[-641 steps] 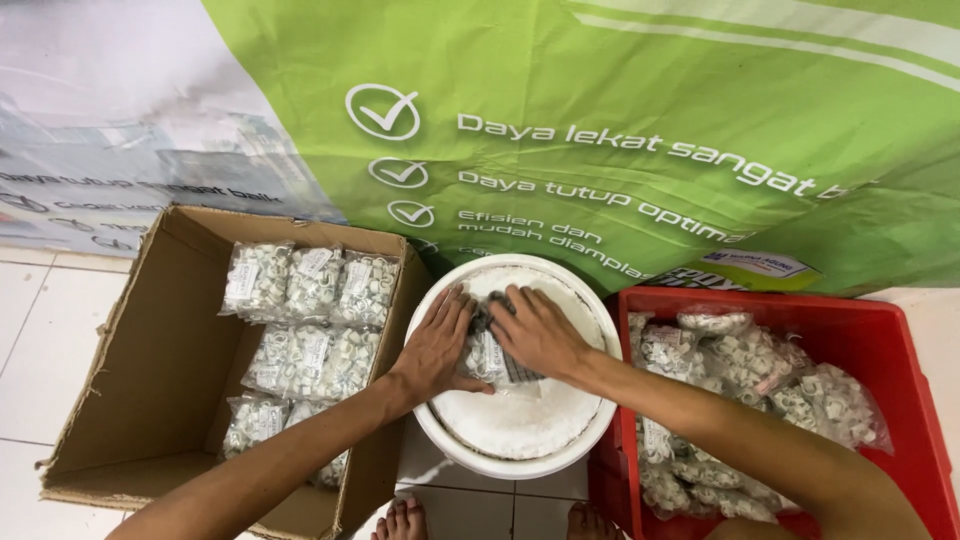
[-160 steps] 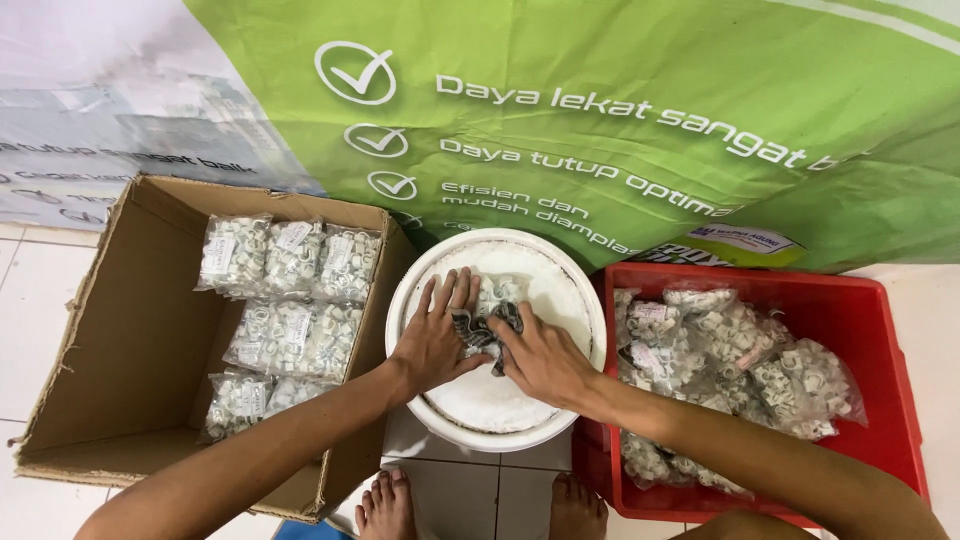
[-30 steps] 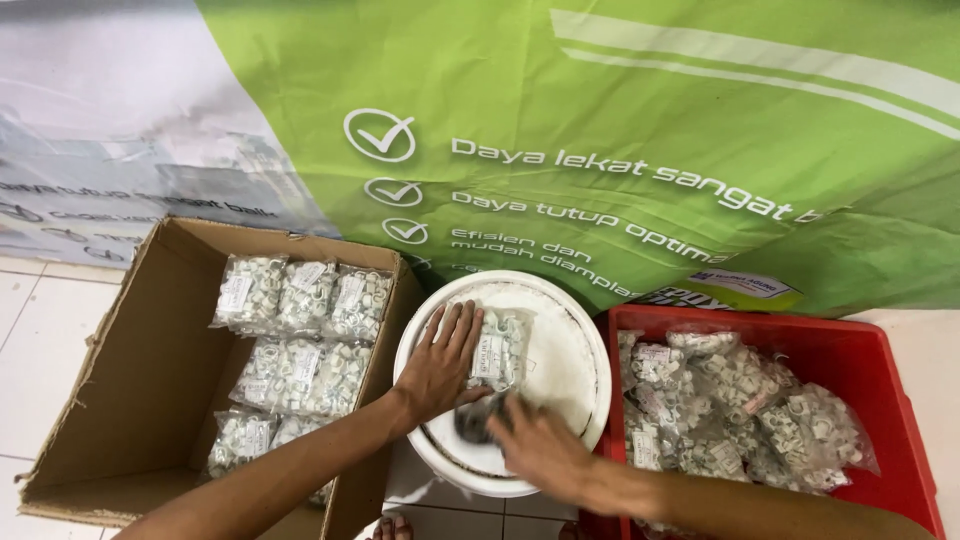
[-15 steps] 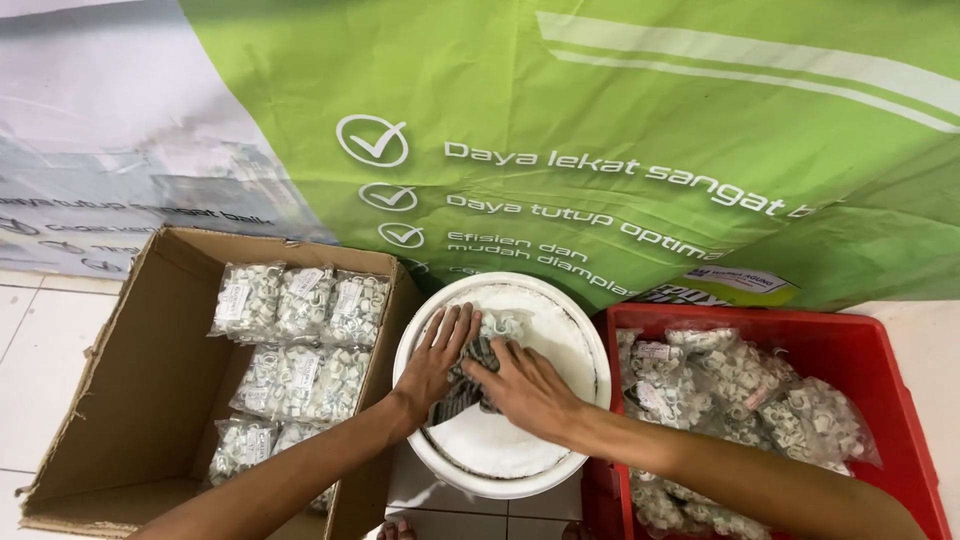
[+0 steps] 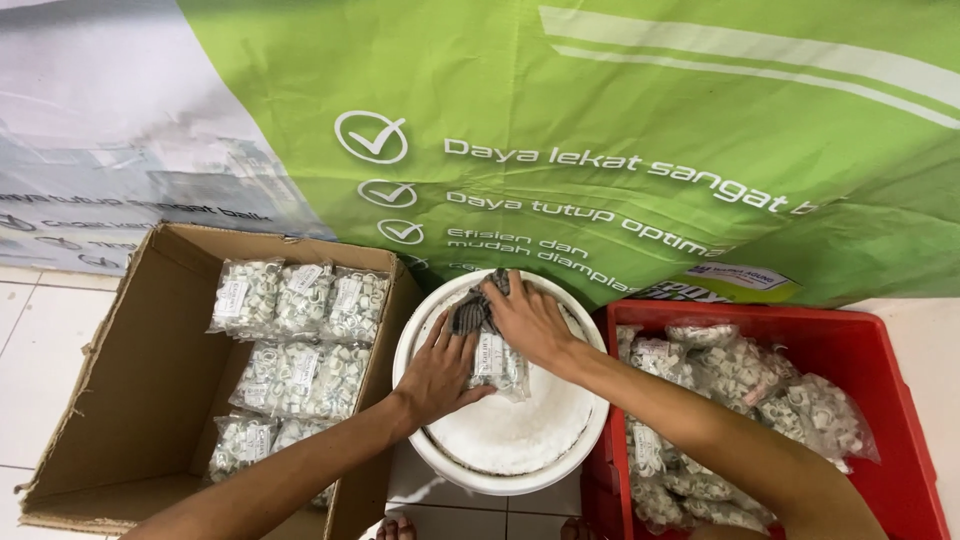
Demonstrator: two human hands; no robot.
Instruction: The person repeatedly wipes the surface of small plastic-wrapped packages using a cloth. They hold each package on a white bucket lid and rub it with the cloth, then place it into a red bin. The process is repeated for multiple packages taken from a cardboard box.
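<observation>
Both hands work a clear packet of small white clips (image 5: 497, 362) on the white bucket lid (image 5: 520, 440). The left hand (image 5: 440, 370) lies flat, pressing it; the right hand (image 5: 528, 318) seemingly pinches its dark top edge. Next the packet needs a firm grip.

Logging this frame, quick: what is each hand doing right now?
Left hand: open, fingers flat on the clear bag of small white parts on the white bucket lid.
Right hand: curled over the bag's dark top end; actual grip hidden.
</observation>
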